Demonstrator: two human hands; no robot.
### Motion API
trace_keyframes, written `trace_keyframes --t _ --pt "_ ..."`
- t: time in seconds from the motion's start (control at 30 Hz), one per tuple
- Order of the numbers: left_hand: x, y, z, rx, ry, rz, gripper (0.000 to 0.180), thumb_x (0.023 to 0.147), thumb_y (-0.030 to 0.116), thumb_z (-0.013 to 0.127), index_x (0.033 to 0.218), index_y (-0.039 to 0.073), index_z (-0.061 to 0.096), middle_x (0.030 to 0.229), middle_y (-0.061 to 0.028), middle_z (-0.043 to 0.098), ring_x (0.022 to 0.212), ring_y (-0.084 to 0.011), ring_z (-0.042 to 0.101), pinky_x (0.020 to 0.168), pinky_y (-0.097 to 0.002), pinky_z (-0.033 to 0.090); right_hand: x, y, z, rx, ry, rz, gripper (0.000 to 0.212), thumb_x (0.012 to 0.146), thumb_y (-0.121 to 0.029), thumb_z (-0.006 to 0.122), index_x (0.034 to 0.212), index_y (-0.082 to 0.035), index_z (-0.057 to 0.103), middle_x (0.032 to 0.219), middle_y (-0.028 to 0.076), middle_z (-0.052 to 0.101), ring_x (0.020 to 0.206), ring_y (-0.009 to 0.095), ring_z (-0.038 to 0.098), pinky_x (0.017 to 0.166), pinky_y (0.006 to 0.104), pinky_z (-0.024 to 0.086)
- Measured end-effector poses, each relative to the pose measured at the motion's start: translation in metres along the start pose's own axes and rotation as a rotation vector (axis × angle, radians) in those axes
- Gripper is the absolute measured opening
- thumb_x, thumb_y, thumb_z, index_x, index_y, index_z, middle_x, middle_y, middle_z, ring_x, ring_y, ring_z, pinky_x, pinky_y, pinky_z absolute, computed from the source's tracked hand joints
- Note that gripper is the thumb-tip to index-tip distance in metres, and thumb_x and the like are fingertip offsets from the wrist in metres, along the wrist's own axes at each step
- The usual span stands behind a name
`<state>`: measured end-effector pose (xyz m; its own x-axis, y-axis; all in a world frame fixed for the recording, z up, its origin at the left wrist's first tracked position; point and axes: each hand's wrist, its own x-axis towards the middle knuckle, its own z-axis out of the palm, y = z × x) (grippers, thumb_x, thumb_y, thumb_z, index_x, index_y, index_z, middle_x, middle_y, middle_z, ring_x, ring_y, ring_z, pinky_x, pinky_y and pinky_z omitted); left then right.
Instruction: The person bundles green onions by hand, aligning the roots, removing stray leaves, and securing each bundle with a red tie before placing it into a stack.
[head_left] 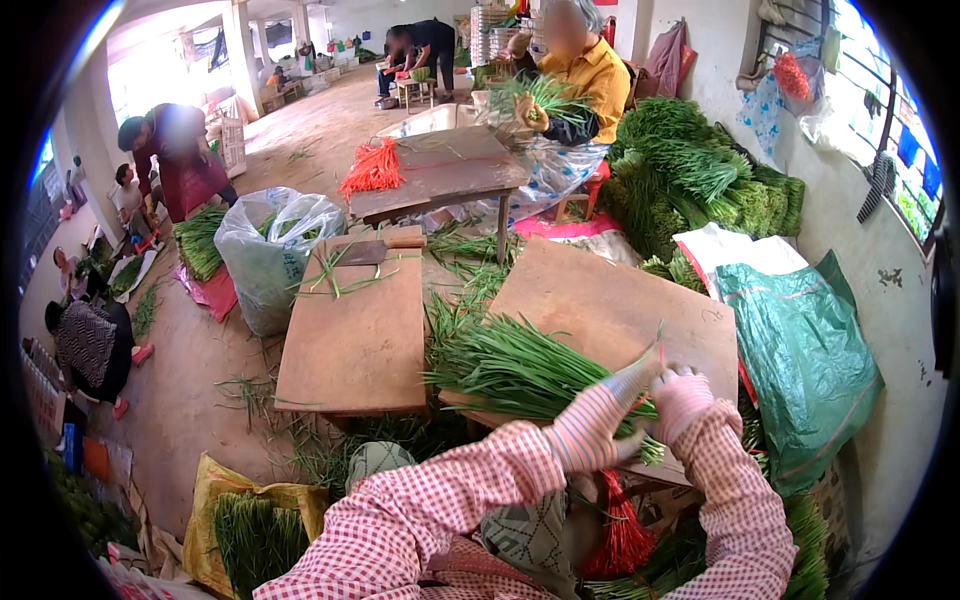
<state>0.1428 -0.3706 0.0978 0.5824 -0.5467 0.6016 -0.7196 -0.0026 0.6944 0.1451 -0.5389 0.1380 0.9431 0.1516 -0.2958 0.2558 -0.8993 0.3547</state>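
Observation:
A bunch of long green chives (530, 365) lies slantwise on the wooden board (610, 290) at the right, its cut ends toward me. My left hand (592, 428), in a striped glove, is closed around the bunch near those ends. Beside it, over the stems' end, my right hand (683, 398) is closed with bent fingers. A thin red tie (660, 350) rises from between its fingers. More red ties (622, 530) hang in a bundle below the board, near my knees.
To the left, another board (350, 350) bears a cleaver (362, 252) and loose stalks. A plastic bag (270, 260) stands beyond it. A green sack (800, 350) and heaped chives (700, 170) line the right wall. Across a low table (455, 165), a person in yellow (590, 90) holds chives.

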Motion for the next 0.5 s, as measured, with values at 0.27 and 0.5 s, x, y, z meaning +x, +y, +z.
trace_keyframes --t 0.27,0.5 --pt "0.026 -0.05 0.011 0.818 -0.723 -0.352 0.094 0.059 0.024 0.08 0.138 0.009 0.031 0.134 -0.0134 0.041 0.128 -0.0284 0.037 0.107 -0.0471 0.026 -0.068 -0.018 0.037 0.341 0.167 -0.245 0.028 0.076 -0.034 0.064 0.085 -0.007 0.066 0.095 0.02 0.063 0.09 0.036 0.061 0.077 0.0408 0.051" --pt "0.029 -0.044 0.017 0.781 -0.697 -0.423 0.095 0.057 0.021 0.08 0.138 0.01 0.031 0.131 -0.009 0.044 0.124 -0.0276 0.041 0.104 -0.0467 0.03 -0.012 -0.063 0.09 2.464 0.367 -0.124 0.024 0.092 -0.03 0.055 0.082 -0.008 0.055 0.087 0.006 0.054 0.077 0.015 0.051 0.068 0.0288 0.045"
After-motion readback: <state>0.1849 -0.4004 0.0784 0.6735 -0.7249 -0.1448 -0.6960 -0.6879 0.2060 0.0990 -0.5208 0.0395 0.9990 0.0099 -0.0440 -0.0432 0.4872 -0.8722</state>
